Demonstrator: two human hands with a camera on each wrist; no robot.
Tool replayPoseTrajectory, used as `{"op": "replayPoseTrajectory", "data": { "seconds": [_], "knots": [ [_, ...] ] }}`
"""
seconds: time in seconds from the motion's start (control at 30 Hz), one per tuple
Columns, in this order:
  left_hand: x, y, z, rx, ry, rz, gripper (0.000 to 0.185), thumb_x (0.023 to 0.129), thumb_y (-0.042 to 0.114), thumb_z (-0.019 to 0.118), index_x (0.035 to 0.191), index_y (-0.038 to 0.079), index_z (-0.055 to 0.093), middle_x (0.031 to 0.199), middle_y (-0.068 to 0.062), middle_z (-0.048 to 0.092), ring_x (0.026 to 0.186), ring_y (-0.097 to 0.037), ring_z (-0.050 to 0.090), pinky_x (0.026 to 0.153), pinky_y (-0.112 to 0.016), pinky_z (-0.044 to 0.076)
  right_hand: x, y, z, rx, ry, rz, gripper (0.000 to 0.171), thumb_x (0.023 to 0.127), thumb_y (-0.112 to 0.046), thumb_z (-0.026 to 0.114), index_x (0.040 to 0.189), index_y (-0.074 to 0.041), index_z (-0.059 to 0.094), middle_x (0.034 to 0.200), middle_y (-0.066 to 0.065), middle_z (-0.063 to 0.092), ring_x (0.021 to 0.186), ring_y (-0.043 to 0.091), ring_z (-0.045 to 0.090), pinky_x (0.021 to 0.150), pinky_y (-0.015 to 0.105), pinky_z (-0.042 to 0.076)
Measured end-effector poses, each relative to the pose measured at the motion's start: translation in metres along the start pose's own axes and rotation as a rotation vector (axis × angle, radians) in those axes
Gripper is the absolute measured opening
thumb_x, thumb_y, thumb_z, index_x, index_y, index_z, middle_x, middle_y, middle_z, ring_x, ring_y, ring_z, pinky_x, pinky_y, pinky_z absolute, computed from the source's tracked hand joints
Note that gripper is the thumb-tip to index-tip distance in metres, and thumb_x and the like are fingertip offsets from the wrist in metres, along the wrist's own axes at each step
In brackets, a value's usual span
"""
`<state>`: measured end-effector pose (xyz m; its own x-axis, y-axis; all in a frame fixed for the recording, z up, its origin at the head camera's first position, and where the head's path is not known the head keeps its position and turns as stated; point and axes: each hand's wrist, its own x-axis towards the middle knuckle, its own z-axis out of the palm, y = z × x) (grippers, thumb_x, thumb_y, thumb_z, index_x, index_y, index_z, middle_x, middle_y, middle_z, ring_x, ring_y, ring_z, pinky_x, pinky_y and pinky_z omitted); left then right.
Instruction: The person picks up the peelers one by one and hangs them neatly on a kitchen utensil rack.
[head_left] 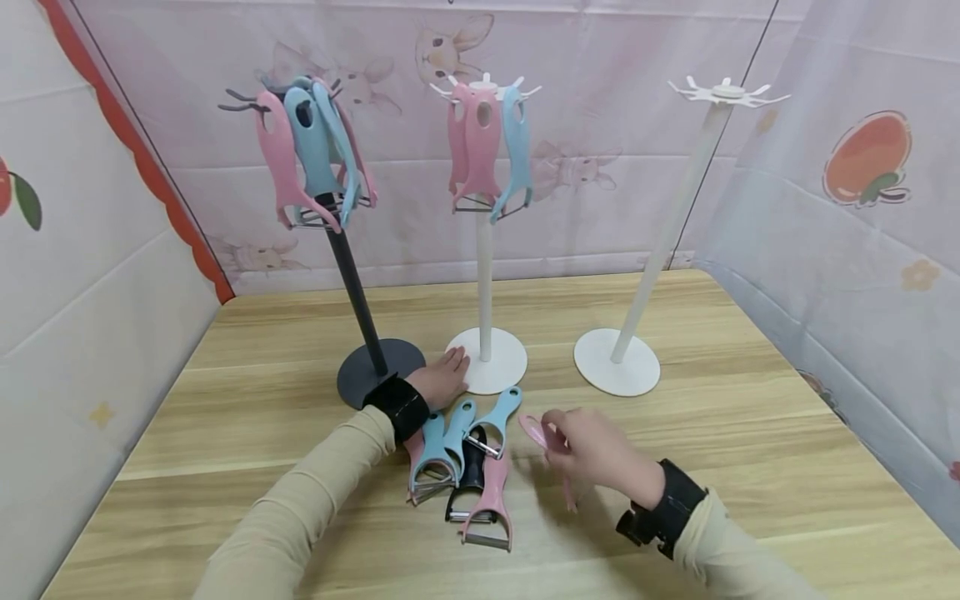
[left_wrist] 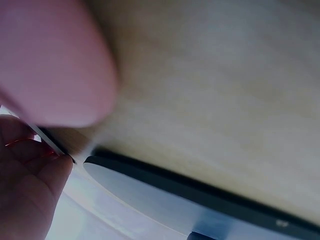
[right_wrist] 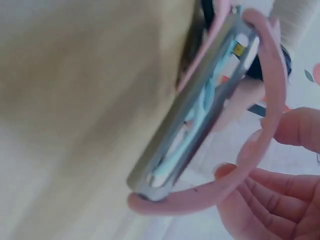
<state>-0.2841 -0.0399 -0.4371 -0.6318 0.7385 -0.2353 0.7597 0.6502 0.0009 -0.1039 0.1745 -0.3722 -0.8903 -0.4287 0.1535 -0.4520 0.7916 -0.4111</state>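
Observation:
My left hand [head_left: 442, 379] rests with extended fingers at the left edge of the middle white stand's round base [head_left: 504, 375]. In the left wrist view, fingers [left_wrist: 30, 175] touch a thin base edge. My right hand [head_left: 596, 450] pinches a pink peeler [right_wrist: 270, 100] just above the table, its metal blade toward the wood in the right wrist view. Between the hands lies a pile of peelers: blue ones [head_left: 501, 410], a black one [head_left: 472, 463] and pink ones [head_left: 495, 492].
A black stand [head_left: 352, 267] at left carries several pink and blue peelers [head_left: 307, 142]. The middle white stand [head_left: 484, 283] also bears pink and blue peelers [head_left: 480, 150]. On the right, another white stand [head_left: 667, 233] has bare hooks. Patterned cloth [head_left: 600, 208] hangs behind the wooden table [head_left: 750, 417].

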Motion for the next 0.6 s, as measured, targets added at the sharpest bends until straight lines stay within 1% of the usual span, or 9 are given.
{"op": "replayPoseTrajectory", "data": {
  "seconds": [0.07, 0.13, 0.2, 0.27, 0.33, 0.4, 0.5, 0.6],
  "knots": [
    [0.0, 0.0, 0.0, -0.005, -0.003, 0.0, 0.051, 0.1, 0.025, 0.035, 0.141, -0.005, 0.025, 0.147, -0.024, 0.016, 0.136, -0.031, 0.015, 0.108, -0.036, 0.02, 0.004, 0.0, -0.006, 0.013, 0.044, -0.011, 0.022, 0.075, -0.002, 0.065, 0.095, 0.006, 0.061, 0.064, 0.0, 0.059, 0.054, 0.003, 0.051, 0.047, 0.015, 0.042],
    [0.0, 0.0, 0.0, -0.014, -0.002, 0.0, 0.051, 0.1, 0.024, 0.035, 0.14, -0.006, 0.025, 0.147, -0.024, 0.017, 0.136, -0.031, 0.015, 0.108, -0.036, 0.02, 0.009, 0.001, -0.013, 0.013, 0.117, -0.033, 0.026, 0.076, -0.001, 0.066, 0.1, 0.008, 0.061, 0.065, 0.002, 0.06, 0.053, 0.003, 0.052, 0.046, 0.014, 0.042],
    [0.0, 0.001, 0.0, -0.014, -0.01, -0.004, 0.052, 0.1, 0.025, 0.034, 0.141, -0.005, 0.024, 0.147, -0.023, 0.016, 0.136, -0.031, 0.014, 0.108, -0.036, 0.02, 0.015, 0.002, -0.023, 0.008, 0.208, -0.055, 0.03, 0.076, -0.001, 0.066, 0.104, 0.009, 0.06, 0.065, 0.002, 0.061, 0.052, 0.004, 0.052, 0.046, 0.014, 0.042],
    [0.0, 0.001, 0.0, -0.014, -0.017, -0.008, 0.052, 0.1, 0.026, 0.034, 0.141, -0.005, 0.024, 0.148, -0.023, 0.015, 0.136, -0.03, 0.014, 0.108, -0.035, 0.019, 0.023, 0.003, -0.034, -0.001, 0.329, -0.1, 0.031, 0.077, 0.0, 0.067, 0.106, 0.01, 0.059, 0.066, 0.005, 0.062, 0.053, 0.007, 0.055, 0.048, 0.015, 0.045],
    [0.0, 0.001, -0.001, -0.016, -0.017, -0.008, 0.052, 0.1, 0.026, 0.034, 0.141, -0.005, 0.024, 0.148, -0.023, 0.015, 0.136, -0.03, 0.013, 0.108, -0.035, 0.019, 0.032, 0.003, -0.046, 0.009, 0.431, -0.118, 0.033, 0.078, 0.001, 0.067, 0.108, 0.01, 0.058, 0.07, 0.007, 0.063, 0.055, 0.011, 0.057, 0.051, 0.018, 0.048],
    [-0.001, 0.001, -0.001, -0.012, -0.022, -0.006, 0.052, 0.1, 0.026, 0.033, 0.141, -0.005, 0.023, 0.148, -0.023, 0.014, 0.136, -0.03, 0.013, 0.108, -0.035, 0.019, 0.041, 0.002, -0.059, 0.025, 0.513, -0.125, 0.033, 0.079, 0.001, 0.066, 0.109, 0.01, 0.057, 0.075, 0.011, 0.064, 0.059, 0.015, 0.061, 0.055, 0.023, 0.051],
    [-0.001, 0.001, -0.002, -0.015, -0.012, -0.001, 0.052, 0.1, 0.025, 0.034, 0.141, -0.006, 0.024, 0.147, -0.024, 0.015, 0.136, -0.031, 0.014, 0.108, -0.036, 0.02, 0.056, 0.0, -0.077, 0.06, 0.6, -0.105, 0.035, 0.081, 0.002, 0.064, 0.113, 0.011, 0.055, 0.081, 0.015, 0.064, 0.066, 0.022, 0.063, 0.061, 0.03, 0.053],
    [-0.001, 0.001, -0.003, -0.003, -0.022, -0.009, 0.052, 0.1, 0.025, 0.033, 0.141, -0.005, 0.023, 0.148, -0.022, 0.015, 0.136, -0.03, 0.014, 0.108, -0.035, 0.019, 0.072, -0.003, -0.094, 0.094, 0.697, -0.106, 0.036, 0.082, 0.003, 0.062, 0.115, 0.013, 0.053, 0.084, 0.021, 0.064, 0.071, 0.027, 0.064, 0.063, 0.033, 0.054]
  ]
}}
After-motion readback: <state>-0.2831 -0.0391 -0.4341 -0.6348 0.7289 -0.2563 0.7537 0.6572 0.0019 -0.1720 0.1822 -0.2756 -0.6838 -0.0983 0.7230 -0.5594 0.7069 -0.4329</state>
